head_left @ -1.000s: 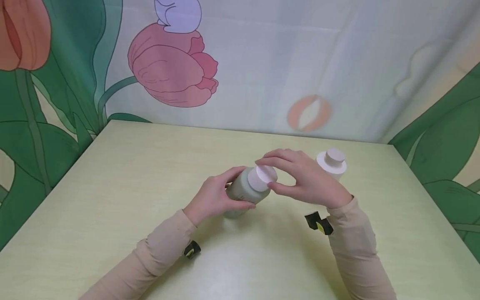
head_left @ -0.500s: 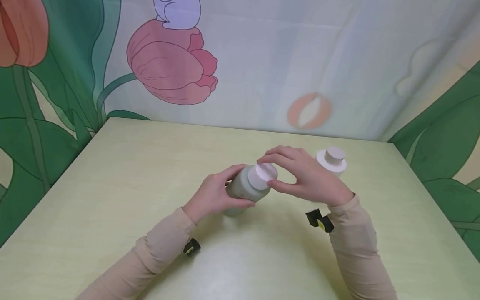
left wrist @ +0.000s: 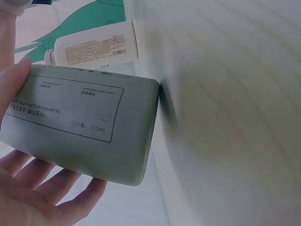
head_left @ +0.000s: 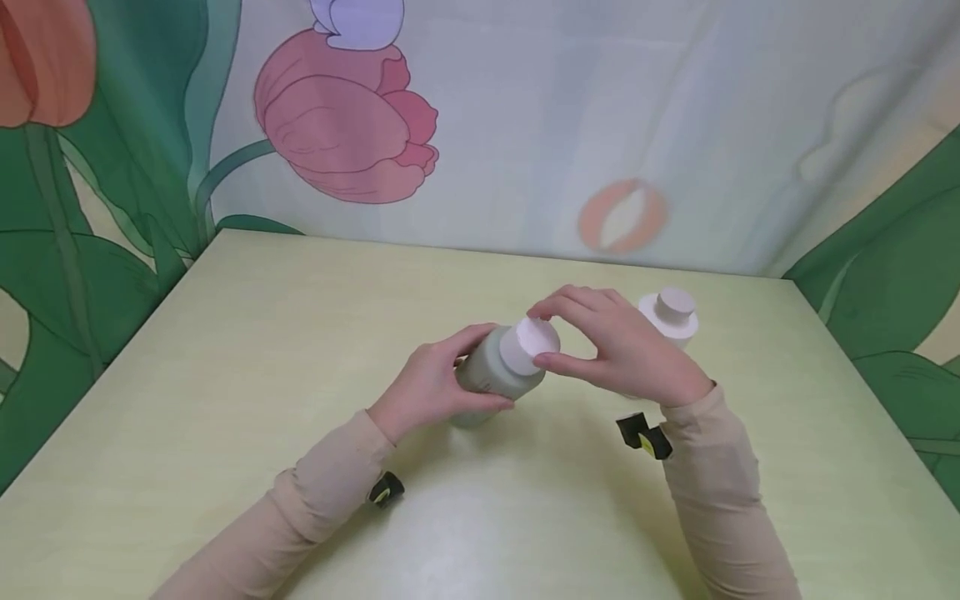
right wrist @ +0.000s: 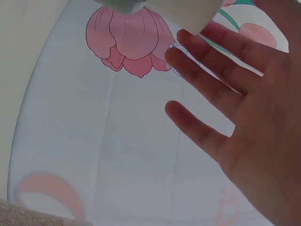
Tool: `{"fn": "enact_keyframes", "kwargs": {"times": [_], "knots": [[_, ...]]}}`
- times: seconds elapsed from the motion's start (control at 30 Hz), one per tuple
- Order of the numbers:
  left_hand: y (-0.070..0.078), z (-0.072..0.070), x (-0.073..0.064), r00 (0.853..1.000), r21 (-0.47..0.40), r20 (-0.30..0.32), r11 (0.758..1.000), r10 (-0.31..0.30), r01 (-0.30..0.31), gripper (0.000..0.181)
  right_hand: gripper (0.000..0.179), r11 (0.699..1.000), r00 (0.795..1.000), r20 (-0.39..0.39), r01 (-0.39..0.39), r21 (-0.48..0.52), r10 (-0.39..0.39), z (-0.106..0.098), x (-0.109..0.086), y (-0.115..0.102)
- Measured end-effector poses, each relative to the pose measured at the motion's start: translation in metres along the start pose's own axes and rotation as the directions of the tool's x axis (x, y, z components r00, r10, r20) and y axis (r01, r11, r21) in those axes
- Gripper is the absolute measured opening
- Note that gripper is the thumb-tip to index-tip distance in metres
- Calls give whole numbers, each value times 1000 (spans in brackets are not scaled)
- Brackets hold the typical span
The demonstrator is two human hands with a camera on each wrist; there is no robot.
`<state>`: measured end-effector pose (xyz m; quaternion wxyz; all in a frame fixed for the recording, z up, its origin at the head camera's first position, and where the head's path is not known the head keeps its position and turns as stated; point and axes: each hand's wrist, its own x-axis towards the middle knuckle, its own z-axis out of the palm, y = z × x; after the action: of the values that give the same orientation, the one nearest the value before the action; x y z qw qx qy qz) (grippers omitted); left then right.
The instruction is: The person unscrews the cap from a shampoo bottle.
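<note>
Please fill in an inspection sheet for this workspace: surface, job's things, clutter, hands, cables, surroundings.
Surface: pale table, with soft glare on its near side.
Job's things: grey-green bottle, tilted, its label including the word "SHAMPOO"; white cap on its top.
Clutter: one white bottle, standing upright, partly hidden behind the right hand in the head view.
Hands: left hand grips the grey-green bottle's body; right hand has its thumb and fingers at the cap's edge.
Cables: nothing seen.
Surroundings: printed backdrop behind the table, with tulips and green leaves.
</note>
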<state>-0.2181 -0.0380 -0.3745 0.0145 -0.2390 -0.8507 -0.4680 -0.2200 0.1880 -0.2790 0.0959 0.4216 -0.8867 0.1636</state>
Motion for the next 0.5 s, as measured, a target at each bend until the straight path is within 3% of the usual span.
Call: {"fn": "enact_keyframes", "kwargs": {"times": [0.17,0.3,0.5], "knots": [[3,-2,2,1000,0,-4,1000,19,-19,72,47,997,998,30,56,50,-57,-5,-1,0],[2,-3,2,1000,2,1,1000,17,-17,72,53,999,999,24,38,38,-39,-2,0,2],[1,-2,0,1000,-4,12,1000,-12,12,72,40,999,999,-22,35,-18,-35,4,1,5]]}}
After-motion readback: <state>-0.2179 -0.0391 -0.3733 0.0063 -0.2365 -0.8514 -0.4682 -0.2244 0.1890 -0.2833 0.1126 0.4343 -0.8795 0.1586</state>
